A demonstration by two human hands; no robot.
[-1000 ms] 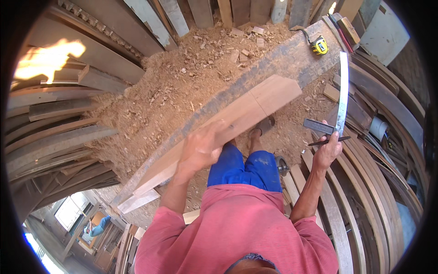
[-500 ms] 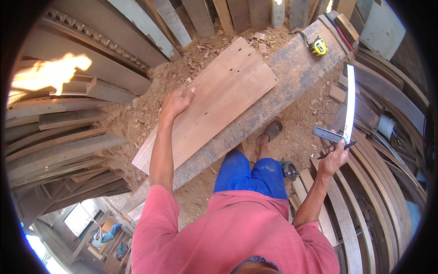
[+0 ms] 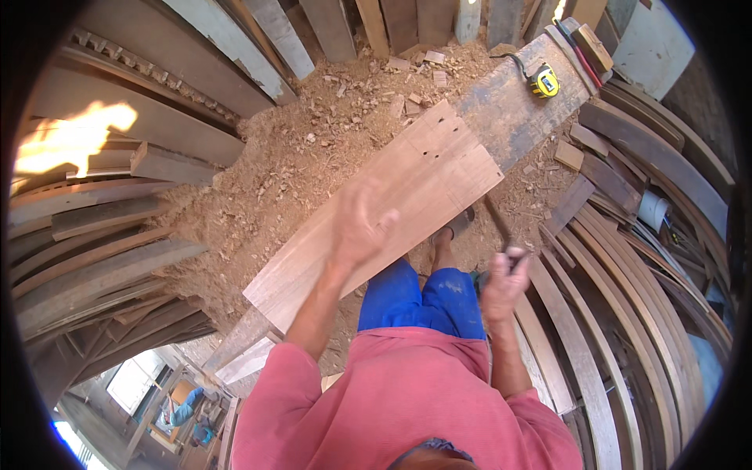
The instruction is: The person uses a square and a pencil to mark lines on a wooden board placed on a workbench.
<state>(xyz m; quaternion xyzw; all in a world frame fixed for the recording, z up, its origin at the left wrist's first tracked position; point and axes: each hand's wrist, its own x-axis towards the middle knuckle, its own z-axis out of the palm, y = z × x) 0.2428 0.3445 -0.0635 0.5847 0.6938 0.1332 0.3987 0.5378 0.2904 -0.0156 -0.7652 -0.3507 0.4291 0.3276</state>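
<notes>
A wide pale-brown wooden board (image 3: 407, 184) lies slantwise on the long worn bench plank (image 3: 486, 106), with several small dark holes near its far end. Over the near half of the board is my left hand (image 3: 362, 231), blurred, its fingers spread and gripping nothing; whether it touches the wood I cannot tell. My right hand (image 3: 504, 291), beyond the board's right edge, is closed around a try square (image 3: 497, 219). The square shows as a dark, blurred strip pointing away from me. The pencil seen earlier in this hand cannot be made out clearly.
A yellow tape measure (image 3: 544, 81) rests on the plank's far end, near a red-handled tool (image 3: 583, 59) and a wood block (image 3: 593, 48). Wood shavings (image 3: 274, 164) cover the floor. Stacked timber (image 3: 619, 290) lines both sides. Another person (image 3: 186, 406) is far off, lower left.
The board has shifted toward me and to the right. My left hand has moved rightward over it. My right hand has come inward and lower, turning the square so its bright blade no longer shows.
</notes>
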